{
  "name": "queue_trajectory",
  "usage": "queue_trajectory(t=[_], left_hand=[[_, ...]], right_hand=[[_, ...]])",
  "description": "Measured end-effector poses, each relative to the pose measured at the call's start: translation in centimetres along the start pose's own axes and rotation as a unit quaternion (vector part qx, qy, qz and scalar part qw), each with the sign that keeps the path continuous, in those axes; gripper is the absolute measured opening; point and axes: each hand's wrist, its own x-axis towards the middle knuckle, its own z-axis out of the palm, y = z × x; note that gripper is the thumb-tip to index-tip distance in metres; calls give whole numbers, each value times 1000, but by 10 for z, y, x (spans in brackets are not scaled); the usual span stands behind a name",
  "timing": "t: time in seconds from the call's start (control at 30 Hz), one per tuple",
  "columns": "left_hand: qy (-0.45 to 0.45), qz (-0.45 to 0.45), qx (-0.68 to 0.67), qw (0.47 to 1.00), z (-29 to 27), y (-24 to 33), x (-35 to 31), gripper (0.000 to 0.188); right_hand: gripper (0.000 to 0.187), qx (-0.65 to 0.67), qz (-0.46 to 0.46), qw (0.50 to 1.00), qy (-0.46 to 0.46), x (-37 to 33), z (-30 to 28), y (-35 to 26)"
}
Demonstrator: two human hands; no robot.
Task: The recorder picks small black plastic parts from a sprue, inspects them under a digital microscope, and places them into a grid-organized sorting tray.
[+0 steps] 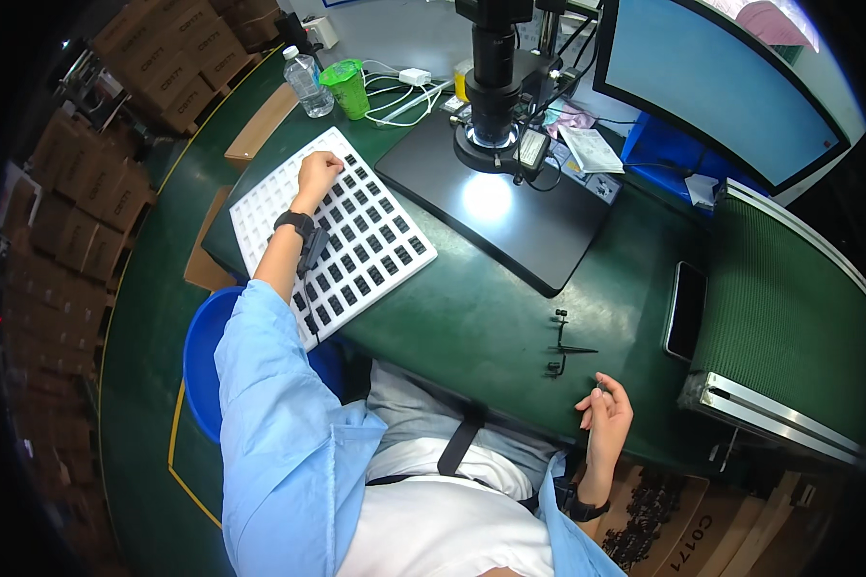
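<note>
Dozens of small black parts sit in the white grid tray [260,207] on our green worktop [471,317]. Our left hand [318,173] is curled down onto the tray's far rows; whether it grips one, we cannot tell. Light, rigid bits, likely pinched by the edges. Our right hand [606,413] pinches something tiny near the tweezers [563,348].

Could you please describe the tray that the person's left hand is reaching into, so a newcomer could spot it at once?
On the green worktable, left of the black microscope base plate, lies a flat white plastic grid tray under the left hand. Unlike its neighbours, its square pockets hold small black parts.
</note>
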Motion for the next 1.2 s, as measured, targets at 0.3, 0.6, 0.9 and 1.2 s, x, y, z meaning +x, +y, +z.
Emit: queue_trajectory(t=[0.3, 0.6, 0.9, 1.2], left_hand=[[-41, 112, 136, 983, -24, 70, -29, 35], [-284, 287, -121, 907, -1, 269, -216, 18], [-290, 9, -494, 820, 57, 325, -270, 17], [-234, -92, -510, 822, 56, 305, -258, 15]], right_hand=[[28, -170, -87, 980, 59, 14, 28, -8], [14, -264, -112, 956, 63, 27, 58, -12], [10, -207, -169, 962, 63, 23, 63, -38], [11, -173, -175, 966, 74, 2, 54, -35]])
